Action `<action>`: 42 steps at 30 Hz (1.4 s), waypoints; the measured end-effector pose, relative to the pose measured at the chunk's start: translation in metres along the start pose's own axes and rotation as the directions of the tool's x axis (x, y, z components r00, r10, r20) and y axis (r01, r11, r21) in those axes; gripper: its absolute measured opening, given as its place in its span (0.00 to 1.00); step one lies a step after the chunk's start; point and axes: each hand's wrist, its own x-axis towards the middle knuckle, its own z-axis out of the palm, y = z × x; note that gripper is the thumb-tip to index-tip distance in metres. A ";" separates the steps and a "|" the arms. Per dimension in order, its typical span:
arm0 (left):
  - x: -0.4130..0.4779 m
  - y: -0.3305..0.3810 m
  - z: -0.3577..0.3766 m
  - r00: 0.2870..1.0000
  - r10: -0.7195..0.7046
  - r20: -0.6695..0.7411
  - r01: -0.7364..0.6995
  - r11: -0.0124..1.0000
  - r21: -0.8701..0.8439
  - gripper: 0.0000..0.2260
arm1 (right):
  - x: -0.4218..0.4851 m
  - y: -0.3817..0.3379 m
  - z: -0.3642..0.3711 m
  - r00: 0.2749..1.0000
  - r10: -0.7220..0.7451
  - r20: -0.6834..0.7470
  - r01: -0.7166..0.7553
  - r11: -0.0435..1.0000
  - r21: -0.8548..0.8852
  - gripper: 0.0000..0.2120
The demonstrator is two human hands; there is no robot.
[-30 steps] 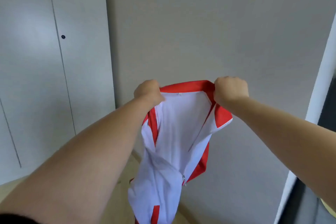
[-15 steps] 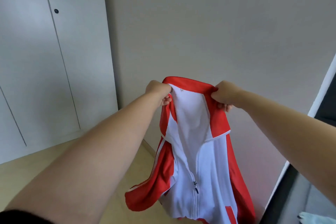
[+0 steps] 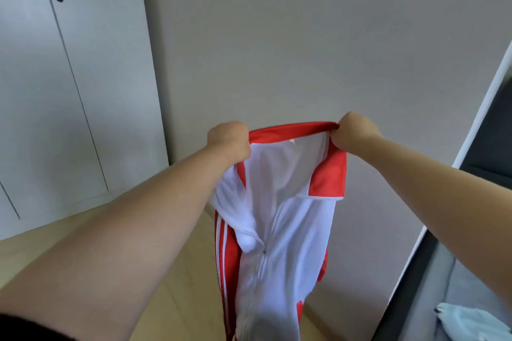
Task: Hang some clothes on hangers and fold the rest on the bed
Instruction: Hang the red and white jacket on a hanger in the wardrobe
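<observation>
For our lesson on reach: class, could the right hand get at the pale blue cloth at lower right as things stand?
Probably not at once: the right hand grips the jacket by its collar. The pale blue cloth lies below that arm, nothing between; freed, it likely could.

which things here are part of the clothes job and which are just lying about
In the job: red and white jacket, gripped at the collar by the left hand and right hand; probably the pale blue cloth at lower right.
Just there: cupboard doors, wall, wooden floor.
</observation>
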 end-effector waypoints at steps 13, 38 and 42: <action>0.000 0.004 0.001 0.858 -0.233 0.458 0.503 0.560 -0.658 0.07 | -0.021 -0.013 0.016 0.996 0.074 0.046 -0.086 0.901 0.426 0.12; -0.034 0.007 0.044 0.961 -0.269 -0.069 0.220 0.888 -0.404 0.15 | -0.033 0.001 0.052 0.940 -0.118 -0.319 0.211 0.938 0.274 0.11; -0.028 -0.003 0.055 0.944 -0.315 0.100 0.271 0.563 -0.781 0.10 | -0.025 -0.015 0.074 0.998 -0.068 -0.006 0.063 0.869 0.490 0.14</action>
